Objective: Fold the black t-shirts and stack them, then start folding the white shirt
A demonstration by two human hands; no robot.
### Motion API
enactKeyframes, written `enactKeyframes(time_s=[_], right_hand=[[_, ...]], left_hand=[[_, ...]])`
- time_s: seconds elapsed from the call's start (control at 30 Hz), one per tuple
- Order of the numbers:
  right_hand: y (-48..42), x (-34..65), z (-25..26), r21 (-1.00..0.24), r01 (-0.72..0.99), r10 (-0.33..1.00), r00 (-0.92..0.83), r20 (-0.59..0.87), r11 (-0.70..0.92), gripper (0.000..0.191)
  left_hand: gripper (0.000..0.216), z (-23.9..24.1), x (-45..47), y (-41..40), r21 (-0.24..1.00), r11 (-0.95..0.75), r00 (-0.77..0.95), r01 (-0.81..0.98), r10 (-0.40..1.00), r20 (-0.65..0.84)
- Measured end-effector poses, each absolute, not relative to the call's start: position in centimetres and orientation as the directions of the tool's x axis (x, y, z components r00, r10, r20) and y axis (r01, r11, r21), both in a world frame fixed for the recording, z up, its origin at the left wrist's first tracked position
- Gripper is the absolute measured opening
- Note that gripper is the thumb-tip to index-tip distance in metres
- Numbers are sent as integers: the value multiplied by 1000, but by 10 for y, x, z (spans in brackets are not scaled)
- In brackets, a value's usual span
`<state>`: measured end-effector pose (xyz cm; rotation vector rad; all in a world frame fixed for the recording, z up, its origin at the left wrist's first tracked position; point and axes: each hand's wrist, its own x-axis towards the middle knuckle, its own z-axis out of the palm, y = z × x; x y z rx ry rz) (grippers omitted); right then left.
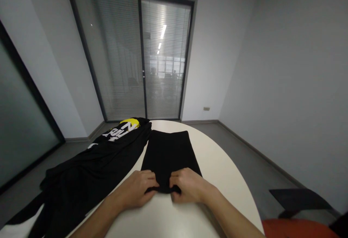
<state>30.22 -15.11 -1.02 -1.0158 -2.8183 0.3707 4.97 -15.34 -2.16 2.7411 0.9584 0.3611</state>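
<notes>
A piece of black clothing (171,149), narrowed to a flat strip, lies lengthwise on the pale round table (228,180). My left hand (141,187) grips the left side of its near edge, fingers on top and thumb below. On the right side of that same edge my right hand (186,185) has its fingers curled round the cloth. Between my hands the near edge looks slightly rolled or turned up. What exact garment this is, I cannot tell.
Other black clothing (103,161) with white lettering and a yellow print is heaped along the table's left side, hanging over the edge. A chair with an orange-red seat (296,229) stands at the lower right. Beyond the table is a glass partition with blinds (165,85).
</notes>
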Motion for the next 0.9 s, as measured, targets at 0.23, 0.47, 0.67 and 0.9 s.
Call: enactKeyframes(time_s=[0.23,0.47,0.67,0.9], right_hand=[[-170,294,-17,-695,552,330,-833,-444,460,22],[-159,295,-9,-795,426,542,-827,-148,433,33],[-100,330,-34,-397,824,913,-340,226,405,58],[-69,349,-74,-411,881,964,-157,213,234,51]], left_hand=[[21,-12,53,-186,697,-411,773,587,541,-332],[30,-18,57,-165,734,-443,646,515,763,7],[43,-72,28,-102,466,-494,391,734,868,304],[34,-89,33,-84,541,-334,158,772,925,346]])
